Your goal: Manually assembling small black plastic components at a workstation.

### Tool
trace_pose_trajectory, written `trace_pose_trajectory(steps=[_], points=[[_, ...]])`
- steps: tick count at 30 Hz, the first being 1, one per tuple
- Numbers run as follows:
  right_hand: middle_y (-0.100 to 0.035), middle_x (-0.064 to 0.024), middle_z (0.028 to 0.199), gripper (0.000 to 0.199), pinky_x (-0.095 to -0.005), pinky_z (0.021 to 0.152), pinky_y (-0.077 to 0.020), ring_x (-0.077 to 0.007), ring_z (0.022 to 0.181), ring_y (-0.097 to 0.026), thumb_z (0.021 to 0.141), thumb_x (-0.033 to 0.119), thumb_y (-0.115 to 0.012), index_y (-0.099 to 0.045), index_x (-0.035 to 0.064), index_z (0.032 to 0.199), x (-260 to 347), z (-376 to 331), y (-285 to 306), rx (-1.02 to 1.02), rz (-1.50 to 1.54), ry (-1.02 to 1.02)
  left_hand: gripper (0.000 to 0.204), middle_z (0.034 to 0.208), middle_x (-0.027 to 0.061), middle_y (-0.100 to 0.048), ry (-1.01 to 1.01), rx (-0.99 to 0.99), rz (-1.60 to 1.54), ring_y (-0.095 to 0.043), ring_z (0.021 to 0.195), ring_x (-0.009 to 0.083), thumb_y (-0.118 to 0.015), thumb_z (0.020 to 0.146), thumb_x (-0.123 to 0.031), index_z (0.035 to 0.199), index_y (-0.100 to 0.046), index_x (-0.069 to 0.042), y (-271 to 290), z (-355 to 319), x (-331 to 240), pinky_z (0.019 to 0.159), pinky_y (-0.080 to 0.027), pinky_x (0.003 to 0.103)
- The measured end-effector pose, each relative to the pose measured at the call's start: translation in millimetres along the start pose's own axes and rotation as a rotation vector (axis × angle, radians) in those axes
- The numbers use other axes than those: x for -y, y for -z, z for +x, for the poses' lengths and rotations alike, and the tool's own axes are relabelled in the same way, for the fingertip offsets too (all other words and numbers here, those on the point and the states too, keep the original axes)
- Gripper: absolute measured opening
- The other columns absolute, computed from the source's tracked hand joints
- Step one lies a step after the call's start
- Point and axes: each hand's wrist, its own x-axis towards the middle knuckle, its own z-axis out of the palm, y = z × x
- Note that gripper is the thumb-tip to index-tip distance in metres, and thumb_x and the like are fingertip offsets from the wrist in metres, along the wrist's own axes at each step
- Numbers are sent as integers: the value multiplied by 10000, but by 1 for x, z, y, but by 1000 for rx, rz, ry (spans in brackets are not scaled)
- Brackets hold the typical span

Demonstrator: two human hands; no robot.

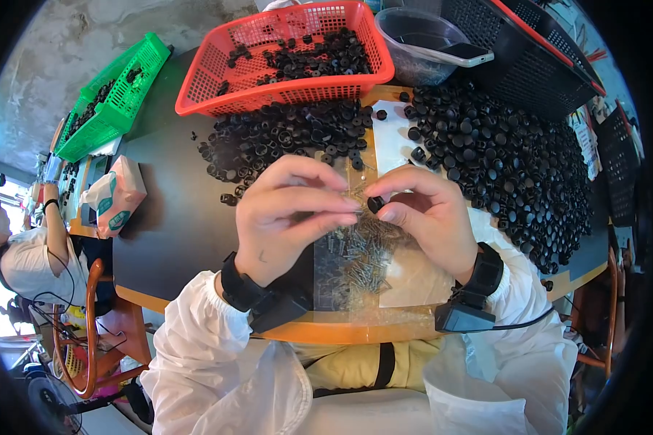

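Between the thumb and forefinger of my right hand [432, 217] is a small round black knob [375, 204], held above the middle of the table. Just left of it, my left hand [286, 214] is closed in a pinch, thumb against fingertips. Whatever sits in that pinch is too small to make out. Under both hands lies a loose heap of thin metal screws or pins [366, 264] on a clear plastic sheet. Black ring-like parts [272, 134] are piled beyond my left hand. A larger heap of round black caps [504, 156] spreads to the right of my right hand.
A red basket [286, 96] with black parts stands at the far side, beside a clear plastic tub [413, 69] with a phone [464, 54] on its rim. Black baskets [522, 65] are far right. Leftward are a tissue pack [123, 192], a green basket [116, 116] and another person [33, 254].
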Motion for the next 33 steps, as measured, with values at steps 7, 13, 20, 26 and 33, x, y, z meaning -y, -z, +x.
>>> trace_pose_trajectory(steps=[7,13,20,26,33], points=[[-675,-94,1034,241,-254,842,-532,-138,910,-660,825,-54,-682,-668,-25,1064,-1,-3,-4,-13,231,-135,246,896,9,-536,54,-51,64,-564,737,105,-801,690,30,906,-768,-84,-10,-5,-2,637,-480,222],[-691,-92,1007,242,-253,831,-533,-134,908,-660,816,-49,-694,-681,-22,1055,1,-2,-6,-36,172,-170,233,912,22,-529,73,-42,144,-544,749,113,-801,668,34,868,-766,-81,-9,-8,-5,632,-439,236],[-682,-77,1011,269,-252,851,-517,-121,926,-643,821,-46,-692,-661,-23,1087,-2,-4,-2,-42,238,-155,345,908,57,-581,-151,115,332,-575,792,173,-734,734,39,1058,-721,-79,-1,1,-7,717,-483,284],[-627,-29,994,294,-241,870,-496,-99,935,-604,819,-55,-696,-624,-9,1100,-7,0,3,-123,363,-101,286,818,66,-559,-94,-287,969,-542,756,204,-796,685,-59,919,-631,-57,25,11,7,673,-450,309],[-626,-41,997,219,-244,839,-506,-99,924,-607,835,-37,-693,-631,-6,1043,-6,-3,-2,-66,295,-112,302,835,30,-537,19,-167,1200,-534,775,217,-808,688,-150,951,-664,-112,33,9,18,692,-452,338]])
